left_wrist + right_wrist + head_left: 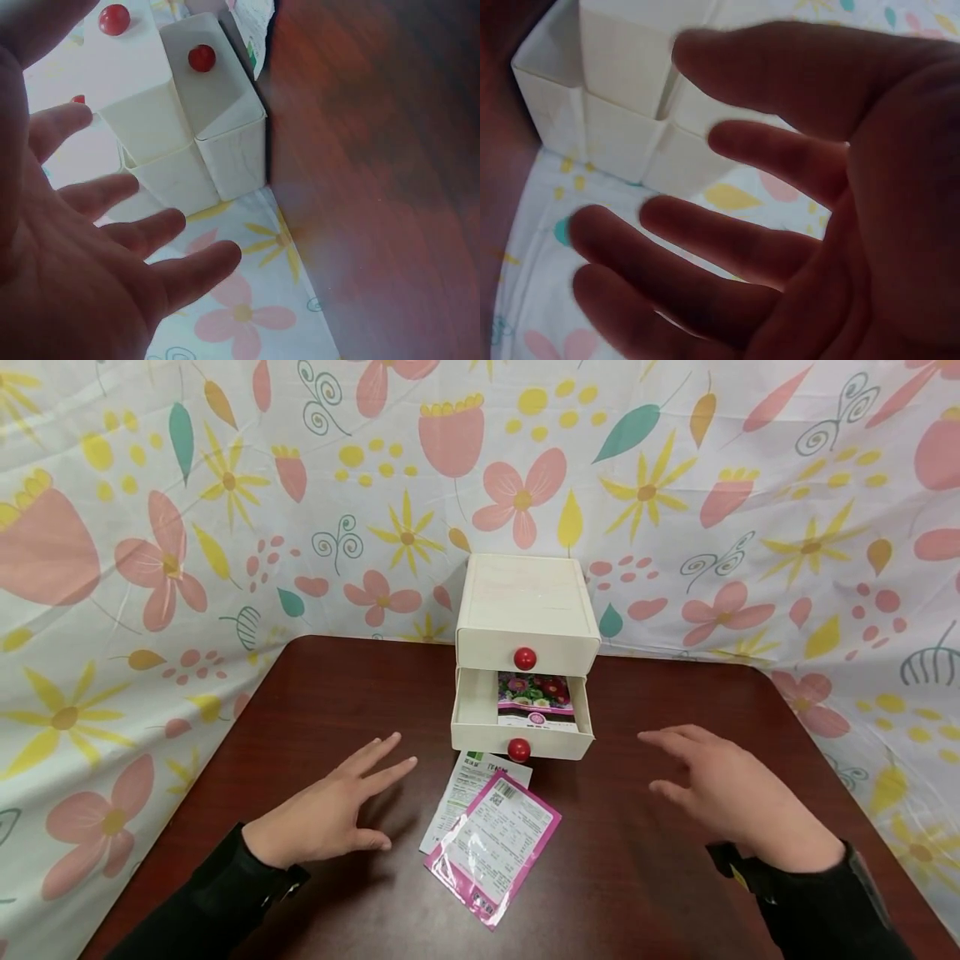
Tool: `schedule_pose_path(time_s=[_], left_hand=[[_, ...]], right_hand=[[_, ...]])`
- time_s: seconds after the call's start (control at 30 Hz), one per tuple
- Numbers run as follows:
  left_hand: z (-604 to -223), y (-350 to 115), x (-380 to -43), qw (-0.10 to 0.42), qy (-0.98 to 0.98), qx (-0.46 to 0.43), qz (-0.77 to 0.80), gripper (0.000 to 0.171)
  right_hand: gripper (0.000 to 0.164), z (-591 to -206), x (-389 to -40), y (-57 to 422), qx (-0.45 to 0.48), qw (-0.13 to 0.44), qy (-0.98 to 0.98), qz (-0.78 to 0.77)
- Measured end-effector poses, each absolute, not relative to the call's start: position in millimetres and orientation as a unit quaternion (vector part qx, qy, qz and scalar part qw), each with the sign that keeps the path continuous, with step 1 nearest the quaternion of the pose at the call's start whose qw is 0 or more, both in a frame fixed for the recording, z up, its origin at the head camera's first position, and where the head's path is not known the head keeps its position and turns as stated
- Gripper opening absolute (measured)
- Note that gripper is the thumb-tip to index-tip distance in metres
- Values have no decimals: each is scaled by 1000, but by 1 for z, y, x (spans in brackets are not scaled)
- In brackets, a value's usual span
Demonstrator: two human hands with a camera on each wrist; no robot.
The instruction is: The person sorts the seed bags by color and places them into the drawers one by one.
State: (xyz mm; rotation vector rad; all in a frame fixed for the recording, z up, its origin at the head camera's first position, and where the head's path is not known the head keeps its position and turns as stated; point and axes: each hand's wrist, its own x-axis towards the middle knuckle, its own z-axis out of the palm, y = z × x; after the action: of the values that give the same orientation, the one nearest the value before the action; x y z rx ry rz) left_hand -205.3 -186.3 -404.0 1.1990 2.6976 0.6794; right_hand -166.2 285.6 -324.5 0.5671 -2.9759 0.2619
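Observation:
A small cream cabinet point(528, 597) has two drawers with red knobs. Its upper drawer point(480, 652) is closed, while the lower drawer point(476, 737) is pulled out with a flower-printed packet point(534, 697) inside. In front lies a pink-edged packet point(495, 847), overlapping a white packet with green print point(453, 802). My left hand point(330, 810) hovers left of these packets, fingers spread and nothing held. On the other side, my right hand point(731, 797) is apart from the cabinet, its fingers extended and holding nothing. Both wrist views show bare palms, with the cabinet point(139, 112) beyond.
The dark reddish-brown table point(600, 893) carries the cabinet at its far edge. Behind and along both sides hangs a white cloth point(675, 552) printed with flowers and leaves.

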Motion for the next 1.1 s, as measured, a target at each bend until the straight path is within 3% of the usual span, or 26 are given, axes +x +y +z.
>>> schedule_pose_path(time_s=[0.13, 0.4, 0.7, 1.1], left_hand=[[-408, -186, -201, 55, 886, 406, 214, 94], [-415, -178, -194, 74, 888, 411, 193, 78], [-423, -167, -192, 78, 878, 436, 183, 56], [-427, -151, -193, 65, 869, 456, 179, 50]], right_hand=[[54, -333, -166, 282, 188, -18, -977, 101], [52, -361, -169, 261, 216, -73, -967, 112], [46, -383, -174, 243, 229, -104, -959, 128], [41, -408, -187, 230, 260, -127, -947, 138]])
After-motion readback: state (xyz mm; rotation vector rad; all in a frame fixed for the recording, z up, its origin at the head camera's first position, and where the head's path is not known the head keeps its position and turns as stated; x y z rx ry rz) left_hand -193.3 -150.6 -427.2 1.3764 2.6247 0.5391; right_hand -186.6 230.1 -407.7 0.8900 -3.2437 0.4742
